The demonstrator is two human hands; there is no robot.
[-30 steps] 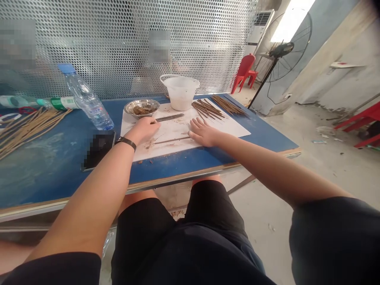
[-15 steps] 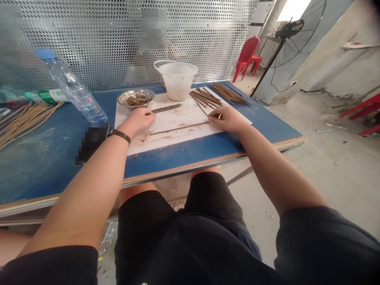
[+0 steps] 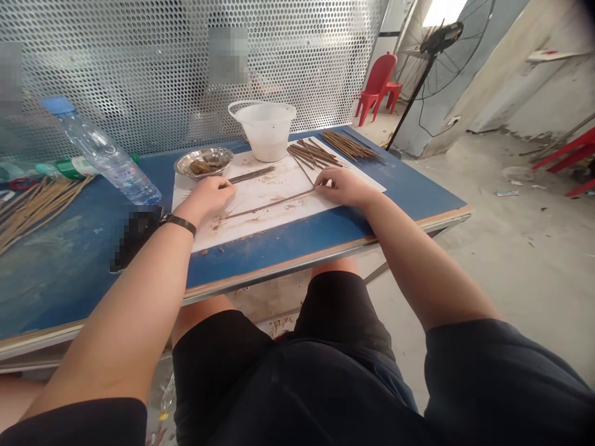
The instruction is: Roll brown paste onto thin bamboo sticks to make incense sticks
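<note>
A long thin brown stick [image 3: 272, 203] lies slantwise across a white sheet [image 3: 260, 226] smudged with brown crumbs. My right hand [image 3: 346, 186] has its fingers pinched at the stick's right end. At the left of the sheet, my left hand [image 3: 209, 198] rests with curled fingers pressed together; what they hold, if anything, is hidden. Just beyond those fingers lies a small bundle of thin dark sticks [image 3: 253, 174]. A metal bowl [image 3: 204, 155] with brown lumps [image 3: 206, 166] stands behind my left hand. Thicker brown sticks [image 3: 313, 152] are spread beyond my right hand.
Behind the sheet stands a white bucket [image 3: 267, 130]. Another stick pile [image 3: 351, 145] lies at the back right. On the left are a water bottle [image 3: 109, 155], a dark phone-like object [image 3: 134, 238] and tan sticks [image 3: 39, 207]. A perforated metal screen [image 3: 162, 74] borders the blue table [image 3: 260, 248].
The camera view has shifted a little, so the table things appear slightly farther left and lower. Both hands keep nearly the same places and poses on the sheet.
</note>
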